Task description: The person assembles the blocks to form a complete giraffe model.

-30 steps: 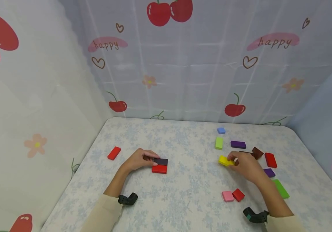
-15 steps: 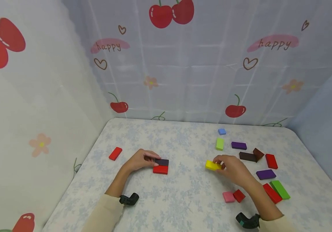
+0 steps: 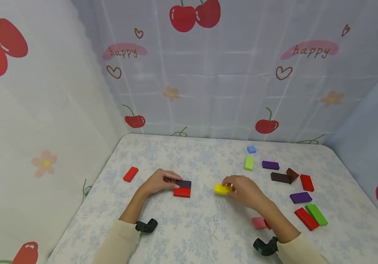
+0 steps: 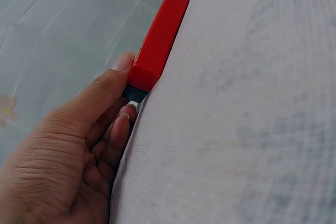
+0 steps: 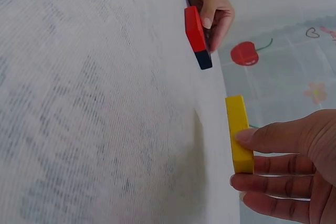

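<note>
My left hand (image 3: pixel 160 182) rests at the left end of two rectangular blocks lying side by side on the table. Its thumb and fingers pinch the black block (image 3: pixel 184 184); the red block (image 3: pixel 182 192) lies along its near side. In the left wrist view the red block (image 4: pixel 159 35) hides most of the black one. To the right, my right hand (image 3: pixel 244 190) grips a yellow block (image 3: pixel 221 189) by its right end. The thumb lies on one face of the yellow block (image 5: pixel 239 129) in the right wrist view, with fingers behind it.
Another red block (image 3: pixel 131 174) lies at the far left. Right of my right hand are purple blocks (image 3: pixel 301 197), a dark brown block (image 3: pixel 280 178), a brown triangular block (image 3: pixel 292 175) and a green block (image 3: pixel 316 215). A pink block (image 3: pixel 258 223) lies near my right forearm.
My right hand has carried the yellow block leftward, from beside the scattered blocks toward the black and red pair. The left hand has stayed in place.
</note>
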Tool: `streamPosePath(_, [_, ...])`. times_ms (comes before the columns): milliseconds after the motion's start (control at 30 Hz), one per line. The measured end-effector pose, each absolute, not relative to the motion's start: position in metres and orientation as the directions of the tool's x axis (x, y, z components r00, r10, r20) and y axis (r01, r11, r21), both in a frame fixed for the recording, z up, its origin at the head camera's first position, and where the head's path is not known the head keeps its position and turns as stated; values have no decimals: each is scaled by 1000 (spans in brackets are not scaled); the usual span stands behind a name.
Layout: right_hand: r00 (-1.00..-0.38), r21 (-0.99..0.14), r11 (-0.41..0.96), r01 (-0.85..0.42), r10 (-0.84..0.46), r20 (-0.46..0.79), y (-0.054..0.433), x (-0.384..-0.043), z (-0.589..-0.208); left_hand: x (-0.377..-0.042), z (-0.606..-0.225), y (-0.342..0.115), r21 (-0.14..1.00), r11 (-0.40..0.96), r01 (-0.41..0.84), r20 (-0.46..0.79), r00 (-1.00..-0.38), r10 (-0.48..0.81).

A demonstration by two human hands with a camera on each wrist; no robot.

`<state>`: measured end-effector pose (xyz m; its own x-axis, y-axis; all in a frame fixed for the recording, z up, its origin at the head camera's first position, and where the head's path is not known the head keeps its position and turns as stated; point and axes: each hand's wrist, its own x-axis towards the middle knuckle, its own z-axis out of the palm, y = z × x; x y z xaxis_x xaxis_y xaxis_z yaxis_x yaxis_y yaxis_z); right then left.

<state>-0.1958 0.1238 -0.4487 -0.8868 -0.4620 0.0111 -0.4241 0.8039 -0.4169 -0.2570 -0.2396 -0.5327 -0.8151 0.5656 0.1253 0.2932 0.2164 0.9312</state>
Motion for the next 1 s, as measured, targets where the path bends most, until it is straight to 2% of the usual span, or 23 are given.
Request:
streamPosePath(300, [-861,-395,786,-476,-508,26,97,-206,-453,-256,-530,-239,921,232,313,133,-812,568])
streamPosePath(1000, [-854,-398,786,-473,-521,-13,56,-228,-470,-256,-529,-239,919,249,306,120,-819,561])
